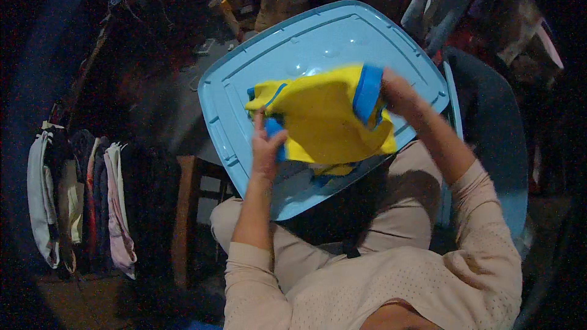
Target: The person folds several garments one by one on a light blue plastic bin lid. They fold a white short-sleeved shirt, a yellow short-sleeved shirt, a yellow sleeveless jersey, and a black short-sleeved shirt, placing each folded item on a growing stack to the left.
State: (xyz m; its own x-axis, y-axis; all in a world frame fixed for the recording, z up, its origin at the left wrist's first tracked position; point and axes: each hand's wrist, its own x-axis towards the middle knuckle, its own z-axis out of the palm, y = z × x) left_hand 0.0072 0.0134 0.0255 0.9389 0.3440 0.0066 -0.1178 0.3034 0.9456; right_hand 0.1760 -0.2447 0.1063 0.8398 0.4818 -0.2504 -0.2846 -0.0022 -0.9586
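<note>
A yellow cloth garment with blue trim (321,114) is stretched between my hands, over a light blue plastic lid (367,36) that lies upside up or down, I cannot tell which. My left hand (268,146) is at the garment's left side by a blue cuff or band, with the index finger extended and the thumb against the blue edge. My right hand (396,91) grips the blue band at its upper right, somewhat blurred. The garment's lower edge hangs towards my lap, and a darker patterned part shows beneath it.
Clothes (43,197) hang in a row at the left. A wooden chair or stool leg (183,220) stands left of my knees. A large blue plastic bin (495,146) is at the right. Dim clutter, including a yellow-handled tool (227,11), lies beyond the lid.
</note>
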